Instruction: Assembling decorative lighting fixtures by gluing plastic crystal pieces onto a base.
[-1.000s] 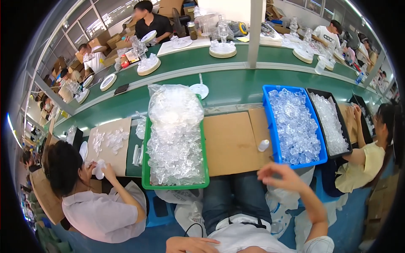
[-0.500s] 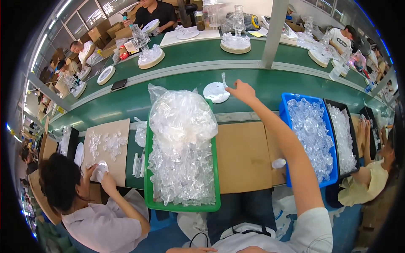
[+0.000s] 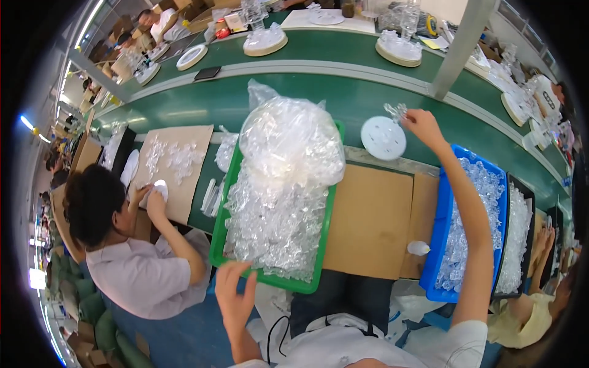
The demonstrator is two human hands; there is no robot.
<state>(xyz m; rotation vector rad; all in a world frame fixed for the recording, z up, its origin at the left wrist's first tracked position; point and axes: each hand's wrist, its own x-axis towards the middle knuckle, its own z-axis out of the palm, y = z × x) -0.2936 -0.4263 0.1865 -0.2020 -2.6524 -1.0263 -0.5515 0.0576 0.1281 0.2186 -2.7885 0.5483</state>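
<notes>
Head view, only one. My right hand (image 3: 423,124) is stretched far out to upper right of centre, fingers pinched together on a small clear plastic piece (image 3: 396,111), held right at the top edge of a white round disc (image 3: 383,138). The disc lies flat on the green belt (image 3: 184,110), just above the brown cardboard sheet (image 3: 368,221) on my tabletop.

My left hand (image 3: 234,293) is low at centre-left, fingers spread apart and laid against the near rim of the green tray (image 3: 276,281); touching it, not clamped on anything I can see. The tray is heaped with clear plastic parts (image 3: 270,227), and a bulging clear bag (image 3: 288,138) of more parts sits on its far end.

Right of the cardboard: a blue bin (image 3: 443,202) full of clear parts, then a black bin (image 3: 526,208) beside it, also filled. A small white oval bit (image 3: 418,248) rests at the cardboard's right edge, just beside the blue bin.

Left of frame, a co-worker (image 3: 123,245) in a light shirt bends over another cardboard sheet (image 3: 190,138) scattered with clear pieces, both hands on something white. Further up the belt, round bases (image 3: 265,42) carry assembled clear items; more people sit at upper left and far right.
</notes>
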